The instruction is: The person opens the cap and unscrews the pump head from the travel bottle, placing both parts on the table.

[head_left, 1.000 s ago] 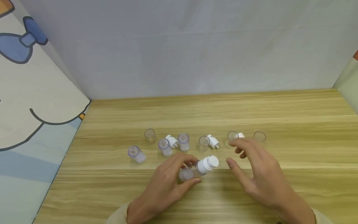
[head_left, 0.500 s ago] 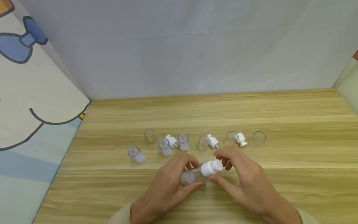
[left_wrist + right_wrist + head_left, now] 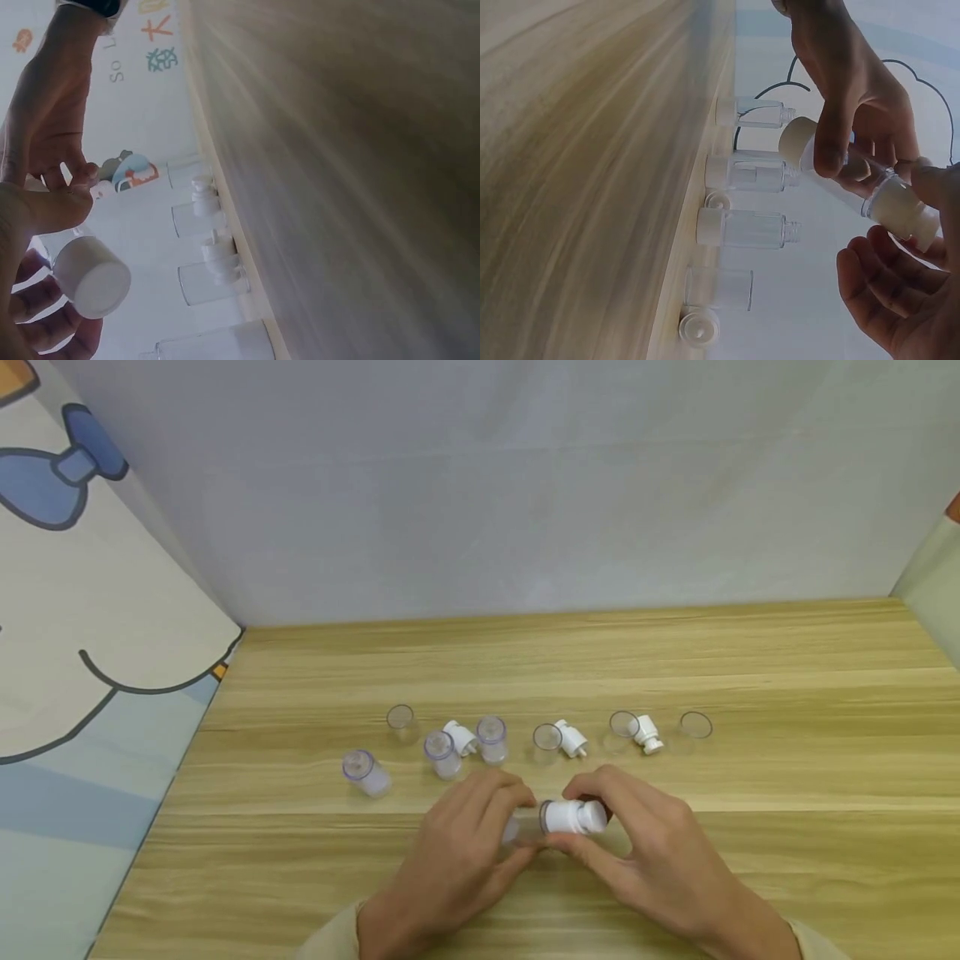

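My left hand (image 3: 457, 843) grips a small clear bottle (image 3: 840, 184) around its body, and the bottle tilts sideways with its white base (image 3: 94, 277) toward the palm. On the other end sits a white pump head (image 3: 566, 817), pointing right. Thumb and forefinger of my right hand (image 3: 652, 843) pinch this pump head, while the other fingers stay loosely bent away from it in the right wrist view. In the head view my fingers cover most of the bottle's body. Whether the pump is fully seated on the neck cannot be seen.
Behind the hands, several clear bottles with white bases (image 3: 443, 755) stand on the wooden table (image 3: 300, 852) at left. Several clear open cups (image 3: 547, 743) stand in a loose row. Loose white pump heads (image 3: 572, 740) lie among them. A pale cloth wall (image 3: 525, 527) rises behind the table.
My right hand has come in from the right and taken hold of the pump head. The bottle has swung from tilted to nearly level and shifted slightly right.
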The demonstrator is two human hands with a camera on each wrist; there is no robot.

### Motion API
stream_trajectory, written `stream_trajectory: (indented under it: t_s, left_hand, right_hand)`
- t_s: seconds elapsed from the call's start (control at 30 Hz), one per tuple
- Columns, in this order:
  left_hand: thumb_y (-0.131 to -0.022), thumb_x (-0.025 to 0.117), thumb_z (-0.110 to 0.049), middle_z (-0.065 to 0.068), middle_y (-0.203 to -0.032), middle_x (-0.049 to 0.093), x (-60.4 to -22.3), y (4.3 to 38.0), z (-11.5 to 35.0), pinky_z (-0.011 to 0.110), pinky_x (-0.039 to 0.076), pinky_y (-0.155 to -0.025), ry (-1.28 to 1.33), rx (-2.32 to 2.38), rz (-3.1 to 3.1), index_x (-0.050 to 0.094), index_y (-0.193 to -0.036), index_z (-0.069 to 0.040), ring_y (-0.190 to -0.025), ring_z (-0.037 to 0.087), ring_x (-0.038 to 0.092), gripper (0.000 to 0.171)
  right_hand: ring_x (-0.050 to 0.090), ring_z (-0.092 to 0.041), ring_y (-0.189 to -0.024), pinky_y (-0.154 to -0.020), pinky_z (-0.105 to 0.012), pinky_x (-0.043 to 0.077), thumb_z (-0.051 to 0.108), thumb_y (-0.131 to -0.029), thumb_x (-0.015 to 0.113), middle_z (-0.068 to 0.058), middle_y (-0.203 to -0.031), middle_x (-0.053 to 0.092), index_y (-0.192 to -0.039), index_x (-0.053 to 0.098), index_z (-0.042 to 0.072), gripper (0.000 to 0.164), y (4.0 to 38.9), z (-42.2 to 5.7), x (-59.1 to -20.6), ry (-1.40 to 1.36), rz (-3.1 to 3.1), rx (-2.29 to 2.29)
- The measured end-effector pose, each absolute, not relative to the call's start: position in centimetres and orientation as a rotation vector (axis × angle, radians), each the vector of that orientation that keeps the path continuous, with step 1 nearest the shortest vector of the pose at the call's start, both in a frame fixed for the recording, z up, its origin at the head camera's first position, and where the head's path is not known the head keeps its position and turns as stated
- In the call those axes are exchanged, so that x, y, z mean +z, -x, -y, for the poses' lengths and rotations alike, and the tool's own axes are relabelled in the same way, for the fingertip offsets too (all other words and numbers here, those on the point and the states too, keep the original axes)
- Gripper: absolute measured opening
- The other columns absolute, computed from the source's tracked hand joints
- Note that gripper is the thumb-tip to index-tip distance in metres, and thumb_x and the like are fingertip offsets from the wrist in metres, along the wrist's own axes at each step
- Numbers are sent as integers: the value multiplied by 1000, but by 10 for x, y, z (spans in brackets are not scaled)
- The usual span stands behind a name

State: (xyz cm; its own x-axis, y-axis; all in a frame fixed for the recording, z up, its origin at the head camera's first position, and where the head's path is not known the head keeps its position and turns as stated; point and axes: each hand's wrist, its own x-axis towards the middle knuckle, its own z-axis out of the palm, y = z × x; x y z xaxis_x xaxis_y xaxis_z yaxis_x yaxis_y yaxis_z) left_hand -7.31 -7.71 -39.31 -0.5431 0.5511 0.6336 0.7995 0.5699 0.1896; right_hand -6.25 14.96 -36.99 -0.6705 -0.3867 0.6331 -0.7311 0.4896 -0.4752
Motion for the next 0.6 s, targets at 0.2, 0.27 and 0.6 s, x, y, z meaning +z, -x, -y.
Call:
stream_trajectory:
  t_s: [0.2, 0.27, 0.6]
  left_hand:
    - [-87, 82, -27, 3, -105, 68, -391, 72, 78, 30, 58, -85, 1085, -565, 2232, 68, -105, -7, -94, 17, 66, 30]
    - [-88, 81, -25, 3, -103, 69, -390, 71, 78, 29, 58, -84, 1095, -606, 2217, 69, -102, -7, -92, 16, 66, 26]
    - [-90, 78, -17, 5, -104, 68, -386, 67, 79, 24, 60, -86, 1124, -755, 2178, 72, -107, -4, -93, 16, 67, 23]
  right_hand:
    - [54, 2, -75, -66, -6, 45, 42, -104, 61, 10, -89, 65, -103, 65, 10, 32, 60, -149, -369, -942, 2343, 1104]
    - [53, 2, -73, -65, -5, 44, 39, -105, 60, 10, -87, 63, -101, 63, 9, 30, 60, -149, -368, -971, 2338, 1121]
    - [55, 2, -68, -63, -2, 46, 29, -107, 58, 3, -91, 62, -104, 63, 0, 29, 63, -146, -371, -1108, 2172, 1050]
